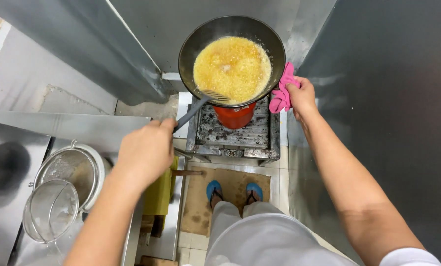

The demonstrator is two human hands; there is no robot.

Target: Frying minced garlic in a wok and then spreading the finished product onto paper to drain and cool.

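Note:
A black wok (195, 42) full of bubbling yellow oil (232, 66) sits on a low burner with a red base (234, 116). My left hand (146, 150) grips the grey handle of a slotted spatula (193, 111), whose head dips into the oil at the wok's near edge. My right hand (303, 96) holds the wok's right rim through a pink cloth (282, 93).
A scorched metal stove frame (230, 135) stands on the floor. At my left, a steel counter (67, 125) carries a pot with a mesh strainer (50, 209) on it. Steel walls (378, 98) close in on both sides. My feet in blue sandals (232, 191) stand on cardboard.

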